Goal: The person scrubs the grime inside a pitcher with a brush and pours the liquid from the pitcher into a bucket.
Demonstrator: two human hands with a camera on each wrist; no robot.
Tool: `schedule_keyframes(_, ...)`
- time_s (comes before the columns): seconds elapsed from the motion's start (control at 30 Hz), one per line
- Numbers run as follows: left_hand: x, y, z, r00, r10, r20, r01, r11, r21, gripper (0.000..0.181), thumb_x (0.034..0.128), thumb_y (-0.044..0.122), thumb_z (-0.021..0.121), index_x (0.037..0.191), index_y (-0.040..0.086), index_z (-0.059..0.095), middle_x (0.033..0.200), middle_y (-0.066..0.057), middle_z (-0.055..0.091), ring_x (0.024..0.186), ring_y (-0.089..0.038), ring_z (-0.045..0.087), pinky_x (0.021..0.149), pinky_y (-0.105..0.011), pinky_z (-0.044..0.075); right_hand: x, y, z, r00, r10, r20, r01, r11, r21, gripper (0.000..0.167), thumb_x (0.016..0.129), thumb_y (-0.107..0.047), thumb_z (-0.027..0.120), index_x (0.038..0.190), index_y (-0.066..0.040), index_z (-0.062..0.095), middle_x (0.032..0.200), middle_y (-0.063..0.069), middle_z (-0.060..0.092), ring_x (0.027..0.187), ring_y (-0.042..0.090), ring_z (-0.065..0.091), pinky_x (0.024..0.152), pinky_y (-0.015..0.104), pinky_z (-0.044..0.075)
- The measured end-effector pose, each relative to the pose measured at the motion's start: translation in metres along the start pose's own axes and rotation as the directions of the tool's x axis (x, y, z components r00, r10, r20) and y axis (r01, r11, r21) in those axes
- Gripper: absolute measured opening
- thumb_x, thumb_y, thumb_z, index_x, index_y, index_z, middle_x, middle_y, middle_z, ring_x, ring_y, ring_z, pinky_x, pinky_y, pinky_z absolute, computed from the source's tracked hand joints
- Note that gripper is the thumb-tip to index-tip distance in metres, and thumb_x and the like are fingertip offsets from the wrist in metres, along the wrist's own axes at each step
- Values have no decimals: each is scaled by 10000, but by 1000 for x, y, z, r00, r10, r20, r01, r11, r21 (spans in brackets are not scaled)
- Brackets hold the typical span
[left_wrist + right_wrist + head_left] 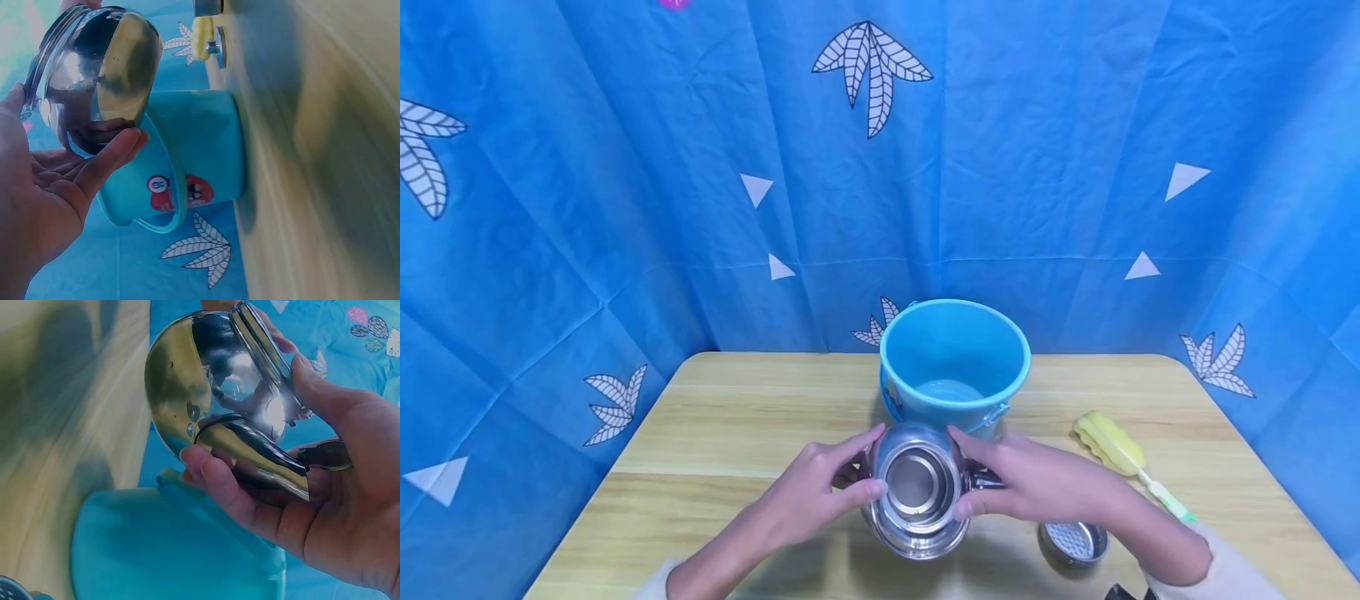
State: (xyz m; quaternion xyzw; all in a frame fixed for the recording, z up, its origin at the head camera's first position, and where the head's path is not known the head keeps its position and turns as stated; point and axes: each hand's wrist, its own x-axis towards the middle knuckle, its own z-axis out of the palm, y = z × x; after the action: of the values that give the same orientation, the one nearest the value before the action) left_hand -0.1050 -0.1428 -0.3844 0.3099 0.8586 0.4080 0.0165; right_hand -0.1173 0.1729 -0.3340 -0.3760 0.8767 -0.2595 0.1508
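Note:
A shiny stainless steel teapot (921,546) is held up in front of the bucket, its round mouth turned toward the head camera. My left hand (808,492) grips one side, thumb near the rim and fingers around the body (103,81). On the other side my right hand (1037,483) holds the pot, with its thumb by the rim and fingers under the spout (250,450). Small drops cling to the metal beside the spout. Just behind the pot stands a light blue bucket (1015,387), its handle hanging down.
To the right lies a yellow sponge brush (1112,446) with a white and green handle. A round perforated metal strainer (1071,542) sits near my right forearm. The left wrist view shows a knobbed metal lid (220,47). Blue curtains (1037,167) surround the wooden table (737,417).

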Motion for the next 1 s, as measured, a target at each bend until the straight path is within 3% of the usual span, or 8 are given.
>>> schedule_keyframes(0.1, -1, -3, 2, 1000, -1, 0, 1, 1000, 3, 627, 1002, 322, 666, 1514, 2, 498, 1021, -66, 801, 876, -15, 731, 786, -223, 624, 1, 3, 4, 1000, 7, 13, -7, 1000, 30, 976, 919, -586, 677, 1579, 52, 346, 665, -147, 417, 540, -35, 407, 539, 193, 438)
schedule_keyframes(0.3, -1, -9, 5, 1000, -2, 14, 3, 1000, -25, 623, 998, 313, 670, 1502, -14, 506, 975, -48, 798, 808, 24, 702, 744, -217, 610, 3, 6, 11, 999, 21, 24, -23, 998, 58, 984, 914, -587, 681, 1576, 60, 347, 648, -147, 437, 528, -36, 401, 524, 190, 430)
schedule_keyframes(0.5, -1, -13, 8, 997, -57, 49, 59, 997, -56, 609, 1008, 323, 655, 1510, 11, 507, 984, -36, 795, 780, 25, 681, 736, -216, 593, 5, 10, 17, 997, 66, 35, -68, 996, 61, 983, 901, -621, 678, 1595, -3, 356, 625, -140, 423, 510, -17, 389, 522, 196, 418)
schedule_keyframes(0.77, -1, -19, 12, 987, -139, 85, 147, 985, -94, 605, 1022, 371, 635, 1518, 48, 511, 1030, -47, 799, 828, 5, 708, 784, -218, 591, 6, 15, 22, 998, 46, 30, -48, 997, 62, 960, 910, -599, 683, 1565, 38, 389, 595, -166, 395, 482, -29, 363, 508, 187, 409)
schedule_keyframes(1.0, -1, -25, 16, 974, -196, 113, 210, 969, -126, 615, 1022, 421, 624, 1523, 81, 516, 1080, -82, 802, 950, -74, 759, 863, -238, 595, 8, 19, 24, 997, 70, 37, -72, 996, 51, 956, 910, -607, 680, 1550, 49, 409, 655, -157, 516, 540, -31, 484, 572, 205, 475)
